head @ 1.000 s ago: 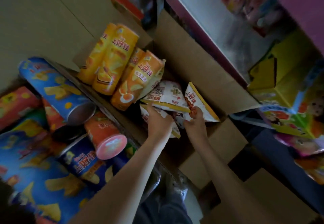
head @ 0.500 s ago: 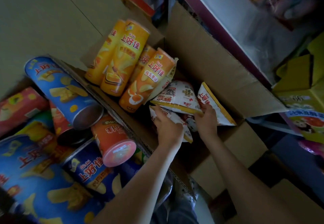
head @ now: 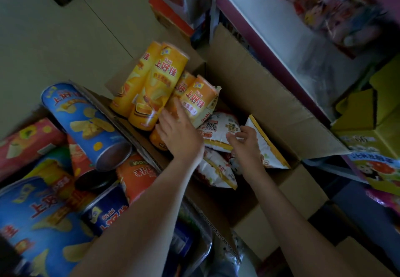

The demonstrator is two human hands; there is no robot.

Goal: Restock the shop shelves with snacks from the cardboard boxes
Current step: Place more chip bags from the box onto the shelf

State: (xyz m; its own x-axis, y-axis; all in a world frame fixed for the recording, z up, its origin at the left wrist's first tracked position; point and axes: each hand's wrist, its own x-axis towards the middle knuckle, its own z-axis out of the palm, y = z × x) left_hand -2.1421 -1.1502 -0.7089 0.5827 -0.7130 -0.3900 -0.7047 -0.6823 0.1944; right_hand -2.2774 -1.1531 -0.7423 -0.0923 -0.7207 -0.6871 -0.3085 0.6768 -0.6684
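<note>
1. yellow canister (head: pixel 161 84): "oishi" and "上好佳".
2. orange canister (head: pixel 198 101): "上好佳".
3. blue canister (head: pixel 84 123): "上好佳".
4. dark blue canister (head: pixel 106 214): "oishi", upside down.
5. white snack bag (head: pixel 218 129): a qr code; its other print is unreadable.

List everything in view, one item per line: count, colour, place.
cardboard box: one, brown, open, centre.
tall cans: four, yellow and orange, leaning in the box's far-left corner.
snack bags: at least three, white with yellow edges, in the box beside the tall cans.
loose cans: several, mostly blue and orange, piled at left outside the box wall.
shelf: one, white with a purple edge, upper right.
yellow carton: one, at the right edge.
left hand: one, fingers straight, over the orange tall cans.
right hand: one, fingers curled on a snack bag's edge.
</note>
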